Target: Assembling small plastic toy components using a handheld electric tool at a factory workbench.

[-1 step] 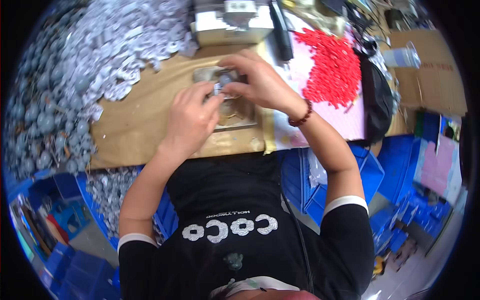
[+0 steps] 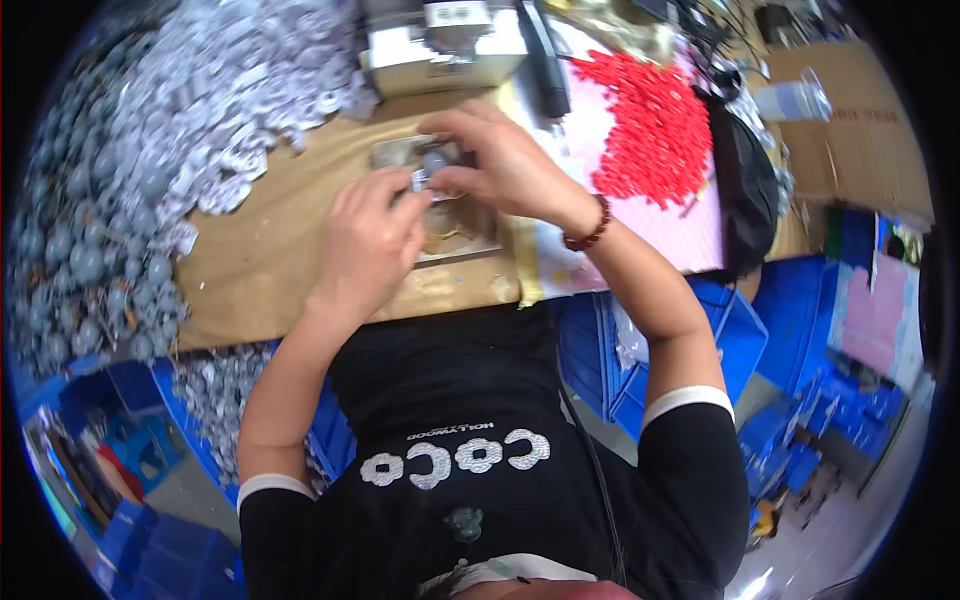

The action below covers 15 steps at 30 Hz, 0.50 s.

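Observation:
Over the middle of the bench, both hands meet at a small metal-looking fixture plate (image 2: 478,246). My left hand (image 2: 368,232) pinches a small white part (image 2: 420,180) between thumb and forefinger. From the right, my right hand (image 2: 510,165) curls its thumb and fingers round a small grey rounded part (image 2: 435,160) right beside the white one. The thumb tip reaches the white part too. Fingers hide much of both parts, and whether they are joined I cannot tell.
A large heap of white plastic parts (image 2: 240,90) lies at the left, with grey round parts (image 2: 85,260) beyond it. A box-shaped device (image 2: 445,55) stands behind the hands. Red small parts (image 2: 655,130) and a black bag (image 2: 748,195) lie to the right. Blue crates (image 2: 590,350) sit below the bench.
The whole view has shifted slightly, so the bench sits a little further left. Both hands keep the same pinch at the fixture.

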Tool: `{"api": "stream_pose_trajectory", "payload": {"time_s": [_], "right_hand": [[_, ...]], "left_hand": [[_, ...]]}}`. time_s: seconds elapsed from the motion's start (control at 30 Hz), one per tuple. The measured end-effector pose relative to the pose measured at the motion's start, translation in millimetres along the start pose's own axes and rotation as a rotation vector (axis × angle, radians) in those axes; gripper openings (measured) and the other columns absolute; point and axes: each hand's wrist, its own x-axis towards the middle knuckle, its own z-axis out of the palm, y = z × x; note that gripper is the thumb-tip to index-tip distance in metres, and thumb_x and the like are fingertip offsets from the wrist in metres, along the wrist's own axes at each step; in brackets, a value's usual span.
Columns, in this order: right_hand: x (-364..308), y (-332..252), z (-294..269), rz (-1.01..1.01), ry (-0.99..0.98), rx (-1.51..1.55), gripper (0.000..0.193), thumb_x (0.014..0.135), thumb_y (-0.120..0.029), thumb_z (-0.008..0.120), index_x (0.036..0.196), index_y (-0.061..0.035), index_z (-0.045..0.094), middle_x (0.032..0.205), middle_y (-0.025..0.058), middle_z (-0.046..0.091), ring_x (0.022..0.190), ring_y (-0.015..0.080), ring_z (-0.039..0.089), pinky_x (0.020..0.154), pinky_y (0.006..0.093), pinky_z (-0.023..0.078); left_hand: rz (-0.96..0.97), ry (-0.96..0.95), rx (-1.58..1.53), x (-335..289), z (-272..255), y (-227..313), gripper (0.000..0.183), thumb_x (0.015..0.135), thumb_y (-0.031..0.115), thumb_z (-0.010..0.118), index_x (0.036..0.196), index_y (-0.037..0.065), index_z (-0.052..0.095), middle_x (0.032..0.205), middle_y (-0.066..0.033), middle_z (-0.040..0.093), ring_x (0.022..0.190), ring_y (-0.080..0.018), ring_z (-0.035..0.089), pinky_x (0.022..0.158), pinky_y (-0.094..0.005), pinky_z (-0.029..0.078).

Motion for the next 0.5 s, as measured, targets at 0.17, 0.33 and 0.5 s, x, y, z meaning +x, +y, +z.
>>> {"api": "stream_pose_trajectory", "payload": {"time_s": [0.17, 0.33, 0.5], "right_hand": [[-13, 1, 9, 0.0, 0.133, -0.022, 0.047, 0.078, -0.013, 0.078, 0.121, -0.0057, 0.062, 0.104, 0.015, 0.063, 0.094, 0.0293, 0.064, 0.081, 0.0382, 0.052], [9, 28, -20, -0.15, 0.651, -0.056, 0.024, 0.086, -0.011, 0.069, 0.109, -0.0031, 0.067, 0.096, 0.0155, 0.066, 0.085, 0.029, 0.065, 0.077, 0.0385, 0.053], [61, 83, -51, -0.013, 0.711, -0.477, 0.032, 0.086, -0.021, 0.066, 0.109, 0.0011, 0.062, 0.093, 0.0236, 0.065, 0.091, 0.0412, 0.061, 0.084, 0.0481, 0.05]], "left_hand": [[-0.16, -0.023, -0.055, 22, 1, 10, 0.034, 0.078, 0.007, 0.071, 0.111, 0.006, 0.062, 0.105, -0.0129, 0.062, 0.099, -0.0332, 0.059, 0.085, -0.0442, 0.047], [-0.178, -0.096, 0.046, 26, 1, 11, 0.035, 0.077, 0.009, 0.072, 0.111, 0.006, 0.062, 0.099, -0.0118, 0.062, 0.096, -0.0319, 0.059, 0.083, -0.0433, 0.047], [-0.173, -0.055, 0.031, 24, 7, 11, 0.033, 0.076, 0.009, 0.072, 0.107, 0.005, 0.062, 0.094, -0.0118, 0.061, 0.091, -0.0321, 0.057, 0.08, -0.0437, 0.047]]}}
